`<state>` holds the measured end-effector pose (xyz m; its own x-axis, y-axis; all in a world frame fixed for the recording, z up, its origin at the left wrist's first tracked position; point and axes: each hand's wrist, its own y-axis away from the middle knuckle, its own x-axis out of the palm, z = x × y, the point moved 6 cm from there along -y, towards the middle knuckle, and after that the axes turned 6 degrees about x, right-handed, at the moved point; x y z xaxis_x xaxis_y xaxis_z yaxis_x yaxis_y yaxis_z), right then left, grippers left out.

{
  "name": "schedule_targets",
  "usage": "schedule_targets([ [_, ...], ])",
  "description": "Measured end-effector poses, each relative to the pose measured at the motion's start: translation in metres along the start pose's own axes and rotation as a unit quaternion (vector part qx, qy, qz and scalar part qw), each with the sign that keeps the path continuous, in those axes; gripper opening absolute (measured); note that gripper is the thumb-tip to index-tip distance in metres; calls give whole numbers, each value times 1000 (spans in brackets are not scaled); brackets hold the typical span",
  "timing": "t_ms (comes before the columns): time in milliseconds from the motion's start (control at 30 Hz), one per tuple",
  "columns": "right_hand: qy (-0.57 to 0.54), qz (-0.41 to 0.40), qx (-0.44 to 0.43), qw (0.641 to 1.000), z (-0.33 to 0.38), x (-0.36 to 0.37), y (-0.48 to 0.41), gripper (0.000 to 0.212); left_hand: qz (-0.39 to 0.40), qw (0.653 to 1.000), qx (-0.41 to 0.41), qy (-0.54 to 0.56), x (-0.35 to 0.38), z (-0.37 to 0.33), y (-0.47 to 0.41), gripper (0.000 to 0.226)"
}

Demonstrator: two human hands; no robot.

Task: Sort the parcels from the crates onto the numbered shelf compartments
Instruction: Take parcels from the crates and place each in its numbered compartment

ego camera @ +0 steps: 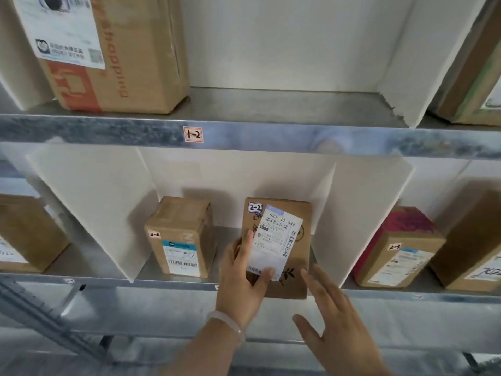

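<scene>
Lower centre of the frame: the left hand grips a brown parcel tagged "2-2", thumb on its white label, fingers curled behind its left edge; the parcel stands upright at the front lip of the lower shelf, right of a smaller parcel. The right hand hovers just beside it, fingers spread, holding nothing. Above, a "1-2" tag marks the upper shelf edge.

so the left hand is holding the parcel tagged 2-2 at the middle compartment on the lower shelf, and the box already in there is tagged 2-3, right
Not quite: the box already in that compartment is tagged 2-2, not 2-3. The head view shows its small handwritten sticker, matching the tag on the parcel that the left hand holds there. The 2-3 tag is on the box with the red top in the next compartment to the right.
</scene>
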<state>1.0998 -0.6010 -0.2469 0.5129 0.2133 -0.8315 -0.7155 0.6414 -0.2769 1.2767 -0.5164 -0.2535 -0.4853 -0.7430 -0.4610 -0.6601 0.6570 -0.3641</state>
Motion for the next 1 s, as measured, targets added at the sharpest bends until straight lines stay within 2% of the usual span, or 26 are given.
schedule_targets([
  [233, -10, 15, -25, 1000, -22, 31, -21, 73, -19, 1000, 7, -12, 23, 42, -22, 94],
  [367, -21, 28, -47, 998, -28, 41, -26, 71, -40, 996, -62, 58, 26, 56, -20, 106],
  [500, -23, 36, -56, 998, -30, 44, -28, 71, -40, 993, -82, 73, 28, 64, -15, 114],
  [667, -16, 52, -43, 998, -34, 45, -24, 70, -23, 987, -119, 105, 37, 76, -4, 91],
  [833, -27, 61, -53, 996, -37, 43, -17, 67, -41, 982, -146, 114, 43, 77, -7, 81],
  [1000, 5, 99, -20, 995, -47, 53, -12, 71, -50, 979, -163, 109, 59, 83, -13, 82],
])
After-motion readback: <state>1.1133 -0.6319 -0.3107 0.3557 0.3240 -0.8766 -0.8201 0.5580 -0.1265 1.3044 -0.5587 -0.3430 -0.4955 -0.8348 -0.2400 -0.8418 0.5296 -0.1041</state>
